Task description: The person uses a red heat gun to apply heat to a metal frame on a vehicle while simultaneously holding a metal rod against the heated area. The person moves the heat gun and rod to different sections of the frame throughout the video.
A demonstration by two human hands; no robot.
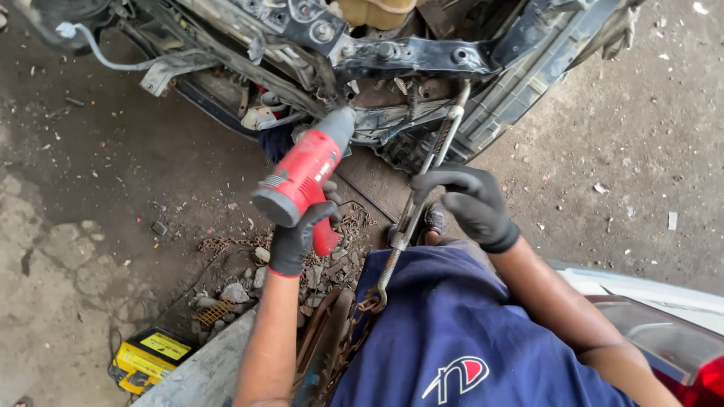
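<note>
Both gloved hands busy: my left hand (pixel 296 240) is clenched on the red power tool (pixel 305 175), nose at the wrecked car front (pixel 422 56), while my right hand (pixel 469 203) grasps the rusty threaded rod (pixel 436 154) running beneath that bodywork.

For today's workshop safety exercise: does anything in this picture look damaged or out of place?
Yes. The car front is stripped, with bent metal and loose parts exposed. Rubble and a rusty chain litter the ground. The left hand holds a red power tool; the right hand grips a threaded rod.
</note>
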